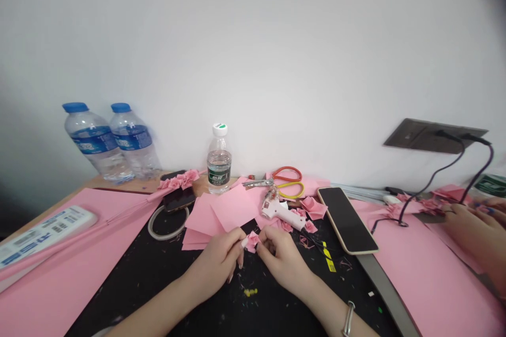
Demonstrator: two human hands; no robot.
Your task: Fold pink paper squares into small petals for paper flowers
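A pale plain wall [253,58] backs the whole of my workplace. Below it spreads the black mat [276,313], flat, dark and strewn with paper scraps. Large pink sheets lie to either side, one at left [106,242], one at right [419,268]. Two blue-capped bottles [113,142] stand against the wall at far left. At far right, another person's hand [474,226] is near further pink paper pieces. My left hand [221,255] and right hand [286,258] meet over the middle of the mat, both with fingers drawn into a pinch. Just beyond them lie a phone [348,221], smaller pink squares [233,208] and a pale glue gun [282,213]. Smallest: the pink paper flower [253,242], between my hands, gripped at its left side by my left fingertips and at its right petal edge by my right. I judge it almost weightless, dry rather than slippery, crisp along the folds and easily crushed; its folded base should bear a grip best, the petals only a light touch.
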